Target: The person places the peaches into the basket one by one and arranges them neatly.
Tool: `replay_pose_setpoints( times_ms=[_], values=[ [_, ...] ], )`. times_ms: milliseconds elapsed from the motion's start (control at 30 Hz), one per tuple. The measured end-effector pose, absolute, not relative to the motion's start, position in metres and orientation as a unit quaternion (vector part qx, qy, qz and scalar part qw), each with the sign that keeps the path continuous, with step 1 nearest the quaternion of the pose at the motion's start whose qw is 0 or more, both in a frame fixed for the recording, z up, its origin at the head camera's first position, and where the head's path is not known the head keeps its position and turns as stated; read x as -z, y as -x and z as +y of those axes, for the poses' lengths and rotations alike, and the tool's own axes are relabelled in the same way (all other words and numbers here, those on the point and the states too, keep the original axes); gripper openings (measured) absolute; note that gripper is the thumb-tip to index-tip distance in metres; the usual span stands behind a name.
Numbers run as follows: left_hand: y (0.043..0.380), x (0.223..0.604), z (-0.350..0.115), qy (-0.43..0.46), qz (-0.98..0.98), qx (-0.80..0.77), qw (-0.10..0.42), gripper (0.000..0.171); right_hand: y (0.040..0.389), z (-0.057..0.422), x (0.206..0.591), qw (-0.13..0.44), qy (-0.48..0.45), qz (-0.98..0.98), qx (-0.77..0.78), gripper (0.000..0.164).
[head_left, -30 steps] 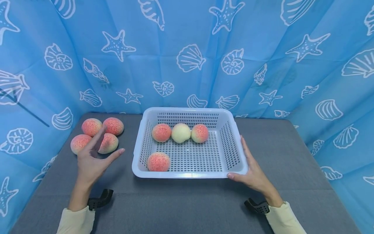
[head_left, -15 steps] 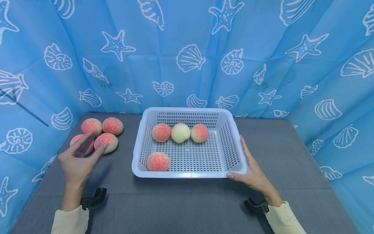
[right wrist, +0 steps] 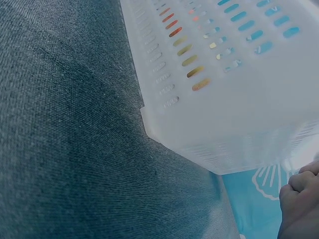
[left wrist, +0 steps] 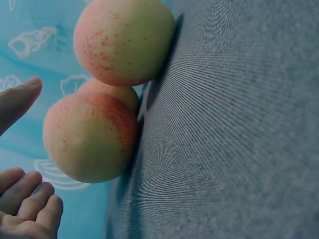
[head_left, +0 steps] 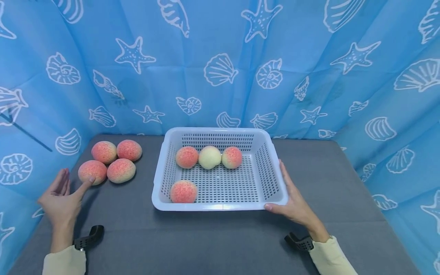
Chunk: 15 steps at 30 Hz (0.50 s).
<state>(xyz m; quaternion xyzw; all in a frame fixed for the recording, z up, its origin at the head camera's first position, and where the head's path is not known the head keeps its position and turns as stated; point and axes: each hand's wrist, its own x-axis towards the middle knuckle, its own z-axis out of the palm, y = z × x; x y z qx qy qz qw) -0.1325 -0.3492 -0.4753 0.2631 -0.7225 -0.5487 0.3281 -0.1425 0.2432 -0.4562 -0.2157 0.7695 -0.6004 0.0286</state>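
Observation:
Beside the leftmost peach at the table's left, my left hand has its thumb and fingers spread apart, with nothing held. The left wrist view shows a gap between its fingers and the nearest peach. My right hand holds the front right corner of a white plastic basket, thumb on the front rim and fingers along the right side. Inside the basket are three peaches in a back row, the middle one pale, and a red one at front left.
More peaches stand close together at the back left, among them a red one and a speckled one. Grey cloth covers the table. A blue curtain with white shell prints surrounds its back and sides.
My left hand has moved left and toward me, from over the loose peaches to the outer side of the leftmost one. The right hand stays on the basket; the head view shifted slightly.

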Motion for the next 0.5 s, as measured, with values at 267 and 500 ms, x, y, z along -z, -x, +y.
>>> replay_pose_setpoints(
  times_ms=[267,500],
  values=[
    [0.144,0.483,-0.361,-0.277,-0.76,0.548,0.213,0.09,0.142,0.243,0.457,0.027,0.215,0.772,0.597,0.134],
    [0.154,0.485,-0.362,-0.301,-0.745,0.572,0.164,0.091,0.142,0.242,0.456,0.029,0.205,0.774,0.599,0.133]
  ],
)
